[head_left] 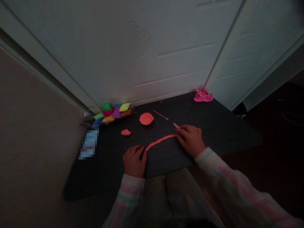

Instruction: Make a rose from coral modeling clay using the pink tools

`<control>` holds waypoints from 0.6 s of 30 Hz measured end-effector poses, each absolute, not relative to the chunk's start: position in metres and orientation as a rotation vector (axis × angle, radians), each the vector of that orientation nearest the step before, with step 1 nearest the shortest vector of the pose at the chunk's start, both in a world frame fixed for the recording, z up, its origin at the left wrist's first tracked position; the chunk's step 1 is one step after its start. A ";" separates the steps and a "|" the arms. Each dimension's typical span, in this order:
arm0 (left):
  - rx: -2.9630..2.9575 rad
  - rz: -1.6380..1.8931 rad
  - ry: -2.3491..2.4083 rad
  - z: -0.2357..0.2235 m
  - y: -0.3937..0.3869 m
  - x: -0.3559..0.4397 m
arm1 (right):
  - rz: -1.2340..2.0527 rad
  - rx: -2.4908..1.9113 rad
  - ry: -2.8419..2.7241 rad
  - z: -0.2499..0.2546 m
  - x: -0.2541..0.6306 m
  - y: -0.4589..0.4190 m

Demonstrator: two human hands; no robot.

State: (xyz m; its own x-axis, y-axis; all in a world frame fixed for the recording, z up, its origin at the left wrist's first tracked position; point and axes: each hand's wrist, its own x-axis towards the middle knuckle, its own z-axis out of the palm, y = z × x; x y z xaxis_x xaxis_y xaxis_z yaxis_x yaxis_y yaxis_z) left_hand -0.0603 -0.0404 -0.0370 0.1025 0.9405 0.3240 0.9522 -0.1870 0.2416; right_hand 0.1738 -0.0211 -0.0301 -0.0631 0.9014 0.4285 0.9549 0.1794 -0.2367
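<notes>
A long thin orange clay strip (159, 141) lies curved on the dark mat (213, 126). My left hand (133, 160) rests at the strip's left end, fingers curled, fingertips touching the clay. My right hand (192, 139) sits at the strip's right end, fingers bent over it. A small pink tool (176, 125) pokes out just beyond my right fingers; whether I hold it is unclear.
A flat orange clay disc (146, 118) and a small orange lump (125, 132) lie further back. A thin pink stick (161, 115) is beside the disc. Several coloured clay packets (111, 114) sit at the back left, a crumpled pink wad (203, 96) at the back right by the white door.
</notes>
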 end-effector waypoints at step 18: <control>-2.506 -1.042 -1.749 -0.040 -0.036 -0.063 | 0.172 -1.345 -2.219 -0.028 0.149 -0.017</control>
